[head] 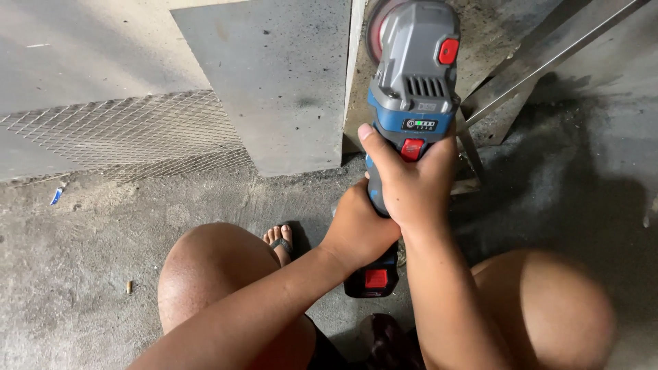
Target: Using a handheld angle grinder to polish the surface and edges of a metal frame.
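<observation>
Mesh (pixel 130 133) of thin wire lies at the far left, on the concrete floor (pixel 75 233), and a small metal bit (pixel 128 287) lies alone near the left edge. To the right of the mesh a grey flat panel (pixel 274 75) leans or lies; one cannot tell which. The person squats, with a bare knee on each side and one foot in a sandal (pixel 279 241) between them.

In the middle, the left hand (pixel 356 226) is wrapped closed around the lower handle of a cordless angle grinder (pixel 413 82), just above its black battery pack (pixel 373 277). The right hand (pixel 411 181) is also closed around the body, further from the person, with the thumb lying along the blue part beside the red switch. The grinder points away from the person, and its disc (pixel 375 31) is at the far top, near or touching the edge of a dirty upright plate (pixel 493 27). Contact is not clear. To the right, metal bars (pixel 548 62) run diagonally.

It seems the grinding step is in hand. The next move probably calls for a firm two-handed grip and steady pressure on the disc.
</observation>
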